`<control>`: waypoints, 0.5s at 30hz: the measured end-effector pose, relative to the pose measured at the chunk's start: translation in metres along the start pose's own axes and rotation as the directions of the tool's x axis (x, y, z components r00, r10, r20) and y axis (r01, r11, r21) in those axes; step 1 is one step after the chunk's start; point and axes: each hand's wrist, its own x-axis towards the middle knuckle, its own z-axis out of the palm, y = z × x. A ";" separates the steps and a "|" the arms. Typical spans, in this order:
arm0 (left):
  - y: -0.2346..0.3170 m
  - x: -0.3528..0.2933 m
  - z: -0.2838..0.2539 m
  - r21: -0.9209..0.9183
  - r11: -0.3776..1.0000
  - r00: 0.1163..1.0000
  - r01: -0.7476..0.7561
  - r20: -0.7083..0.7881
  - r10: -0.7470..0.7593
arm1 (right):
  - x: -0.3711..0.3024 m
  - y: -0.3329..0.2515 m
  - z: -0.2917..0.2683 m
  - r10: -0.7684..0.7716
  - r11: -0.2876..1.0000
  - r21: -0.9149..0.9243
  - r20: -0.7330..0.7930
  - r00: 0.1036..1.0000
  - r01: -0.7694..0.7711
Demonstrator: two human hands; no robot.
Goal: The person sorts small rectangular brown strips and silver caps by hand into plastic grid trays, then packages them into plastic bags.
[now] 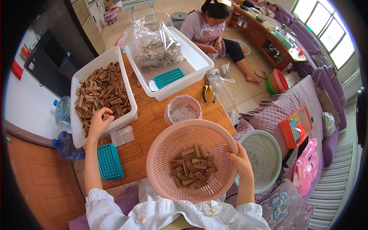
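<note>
Small brown trough-shaped plastic pieces fill a long white bin on the left of the table. My left hand reaches over the bin's near end, fingers curled down at the pieces; what they pinch, if anything, is hidden. A pink slotted plastic basket sits tilted in front of me, partly over the table's near edge. Loose brown pieces of the same kind lie in its bottom. My right hand is closed on the basket's right rim, thumb inside.
On the wooden table stand a white bin with bagged grey pieces, a small tub, pliers and stacked teal trays. A pale green basket is at my right by the sofa. A person sits beyond the table.
</note>
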 end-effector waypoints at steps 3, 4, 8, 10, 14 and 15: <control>-0.002 -0.002 0.001 0.016 1.000 1.000 0.011 -0.012 -0.010 | -0.001 -0.004 0.002 0.025 1.000 0.001 0.004 1.000 -0.025; -0.001 -0.002 0.001 0.016 1.000 1.000 0.014 -0.015 -0.014 | -0.001 -0.003 0.001 0.027 0.999 0.026 0.011 1.000 -0.027; 0.002 -0.002 -0.003 -0.019 0.996 0.994 0.089 0.059 -0.088 | 0.000 -0.002 0.004 0.020 0.999 0.036 0.049 0.999 -0.022; -0.006 0.001 -0.008 -0.055 0.994 0.984 0.096 0.157 -0.086 | -0.001 -0.004 0.005 0.034 0.997 0.061 0.062 0.997 -0.037; -0.012 0.008 -0.007 -0.060 0.996 0.967 0.069 0.249 -0.052 | -0.006 -0.007 0.006 0.042 0.986 0.155 0.090 0.995 -0.055; -0.010 0.010 -0.007 -0.085 0.994 0.964 0.062 0.262 -0.037 | -0.009 -0.011 0.008 0.037 0.979 0.195 0.075 0.997 -0.051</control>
